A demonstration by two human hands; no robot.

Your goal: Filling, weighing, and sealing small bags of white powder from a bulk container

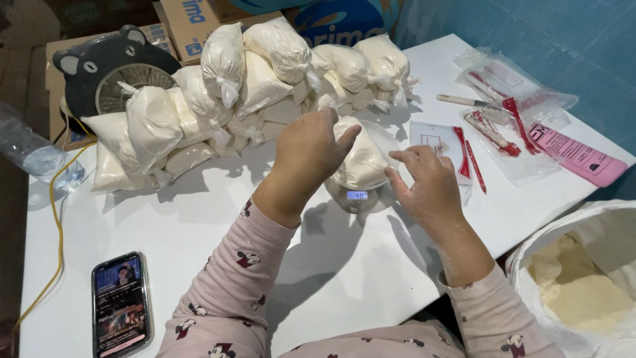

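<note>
A clear bag of pale powder [363,161] rests on a small digital scale [358,196] in the middle of the white table [199,212]. My left hand [311,149] grips the top of that bag from the left. My right hand [427,182] hovers at the bag's right side with fingers spread, its fingertips close to or just touching the bag. Both arms wear pink patterned sleeves.
Several tied bags of powder [252,86] are piled at the back. A phone [120,305] lies front left, beside a yellow cable [58,225]. Plastic packets, red strips [476,166] and a pink packet [580,156] lie right. A big sack of powder [583,285] stands lower right.
</note>
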